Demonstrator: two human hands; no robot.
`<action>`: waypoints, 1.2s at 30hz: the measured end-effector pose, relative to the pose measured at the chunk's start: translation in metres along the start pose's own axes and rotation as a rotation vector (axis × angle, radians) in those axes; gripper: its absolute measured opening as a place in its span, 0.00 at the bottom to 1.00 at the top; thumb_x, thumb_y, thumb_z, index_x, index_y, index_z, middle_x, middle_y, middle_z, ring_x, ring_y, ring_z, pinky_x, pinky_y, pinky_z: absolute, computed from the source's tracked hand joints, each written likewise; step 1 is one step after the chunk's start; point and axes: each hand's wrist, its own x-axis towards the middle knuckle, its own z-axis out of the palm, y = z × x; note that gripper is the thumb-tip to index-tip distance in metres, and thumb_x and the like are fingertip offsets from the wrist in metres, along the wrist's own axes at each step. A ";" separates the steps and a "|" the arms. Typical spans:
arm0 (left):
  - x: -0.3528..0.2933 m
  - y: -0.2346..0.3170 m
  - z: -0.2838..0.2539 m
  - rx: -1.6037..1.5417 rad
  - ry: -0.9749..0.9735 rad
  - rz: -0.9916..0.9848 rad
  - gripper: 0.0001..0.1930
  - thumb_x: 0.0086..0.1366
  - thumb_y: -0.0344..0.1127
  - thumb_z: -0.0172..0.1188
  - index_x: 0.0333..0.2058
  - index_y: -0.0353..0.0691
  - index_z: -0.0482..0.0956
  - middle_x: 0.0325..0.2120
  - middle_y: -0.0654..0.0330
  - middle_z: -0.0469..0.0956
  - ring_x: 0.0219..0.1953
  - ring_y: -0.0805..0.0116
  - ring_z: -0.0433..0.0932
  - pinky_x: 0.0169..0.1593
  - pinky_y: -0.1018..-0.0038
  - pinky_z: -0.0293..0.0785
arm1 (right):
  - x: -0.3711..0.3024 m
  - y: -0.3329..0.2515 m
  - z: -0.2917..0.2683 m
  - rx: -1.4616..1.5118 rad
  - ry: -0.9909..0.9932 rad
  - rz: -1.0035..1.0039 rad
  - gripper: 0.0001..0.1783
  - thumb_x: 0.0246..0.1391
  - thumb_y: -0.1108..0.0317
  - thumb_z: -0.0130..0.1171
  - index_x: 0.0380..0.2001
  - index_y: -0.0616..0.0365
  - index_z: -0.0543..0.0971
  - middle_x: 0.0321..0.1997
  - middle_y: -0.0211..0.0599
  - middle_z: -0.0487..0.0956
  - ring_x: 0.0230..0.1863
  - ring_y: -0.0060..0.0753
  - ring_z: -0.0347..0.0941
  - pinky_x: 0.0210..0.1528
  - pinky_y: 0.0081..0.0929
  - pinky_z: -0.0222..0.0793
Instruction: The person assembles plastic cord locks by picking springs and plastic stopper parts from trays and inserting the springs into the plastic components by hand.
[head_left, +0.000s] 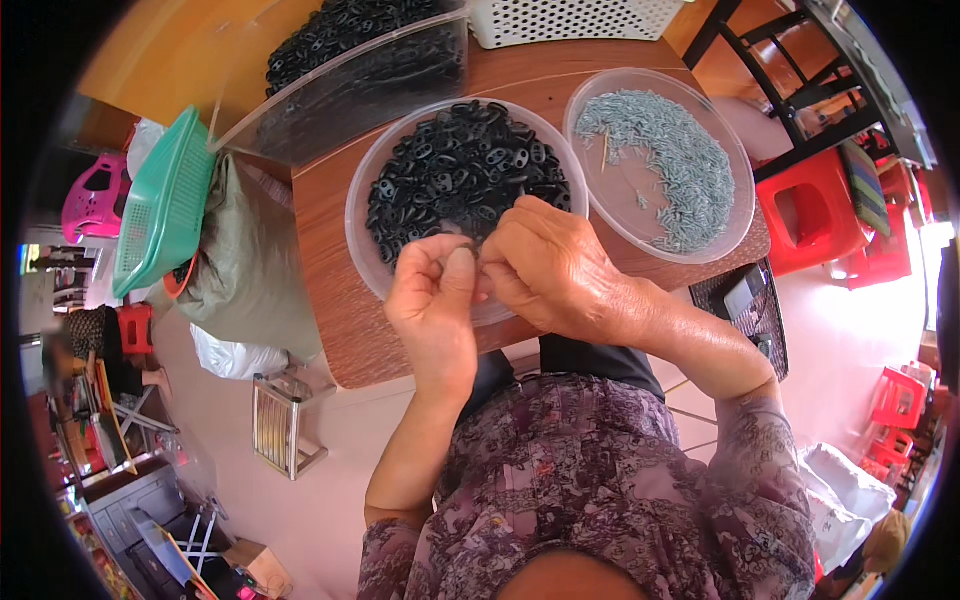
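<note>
Both hands meet over the near rim of a clear bowl of small black parts on the wooden tabletop. The left hand and right hand are closed, fingertips pinched together; what they grip is too small to tell. A second bowl of grey pieces sits to the right.

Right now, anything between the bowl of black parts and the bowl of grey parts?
Nothing. In the head view the bowl of black parts and the bowl of grey parts sit side by side, rims nearly touching, only a sliver of bare table showing.
</note>
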 end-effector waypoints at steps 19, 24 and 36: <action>-0.004 0.004 -0.001 -0.168 0.166 -0.081 0.02 0.62 0.24 0.52 0.33 0.33 0.71 0.27 0.65 0.72 0.24 0.81 0.69 0.29 0.84 0.67 | -0.006 -0.003 0.028 -0.179 0.233 -0.266 0.16 0.24 0.73 0.56 0.25 0.63 0.70 0.25 0.39 0.69 0.22 0.35 0.63 0.25 0.29 0.61; -0.005 0.008 -0.001 -0.237 0.122 -0.081 0.03 0.61 0.24 0.52 0.34 0.32 0.71 0.27 0.61 0.74 0.23 0.78 0.71 0.29 0.83 0.69 | -0.004 -0.008 0.018 0.065 0.169 0.008 0.10 0.34 0.78 0.58 0.26 0.63 0.73 0.23 0.37 0.72 0.22 0.33 0.66 0.24 0.27 0.63; -0.008 0.009 -0.007 -0.116 0.066 0.019 0.05 0.61 0.25 0.54 0.35 0.30 0.71 0.26 0.58 0.75 0.23 0.76 0.72 0.29 0.83 0.69 | 0.004 -0.023 0.006 0.811 0.061 0.821 0.06 0.51 0.73 0.56 0.29 0.66 0.76 0.28 0.31 0.77 0.31 0.16 0.72 0.36 0.16 0.69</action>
